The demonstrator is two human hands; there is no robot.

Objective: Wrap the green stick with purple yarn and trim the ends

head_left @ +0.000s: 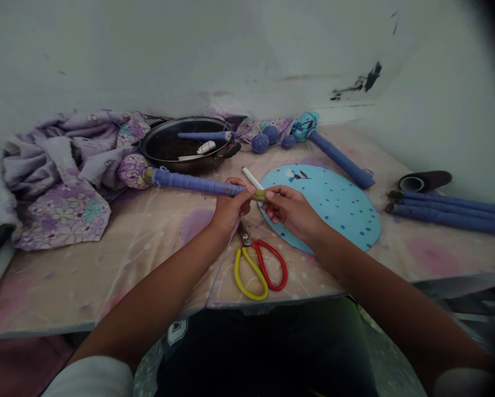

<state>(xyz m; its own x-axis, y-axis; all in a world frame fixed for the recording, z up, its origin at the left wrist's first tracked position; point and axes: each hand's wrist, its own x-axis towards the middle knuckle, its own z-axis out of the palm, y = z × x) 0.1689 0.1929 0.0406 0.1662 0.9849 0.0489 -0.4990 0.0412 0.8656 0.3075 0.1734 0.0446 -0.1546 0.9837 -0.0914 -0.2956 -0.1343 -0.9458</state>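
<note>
Centrally, the left hand pinches a rod wound with blue yarn near the end of its wrapping, while the right hand grips the rod's bare, olive-coloured tip between thumb and fingers; the rod lies roughly level above the table, its far end against a ball of flowered cloth; a loose strand runs from the left hand down to the table's near edge; just below the hands lie scissors with one yellow and one red handle; a white pen points toward the rod's tip, any print on it too small to read; beside it lies a round blue mat with dots and a flower; on the dark trousers, a pale patch bears a rounded outline like an O or zero; farther back, a pan holds another blue-wrapped rod, near three balls of blue yarn.
</note>
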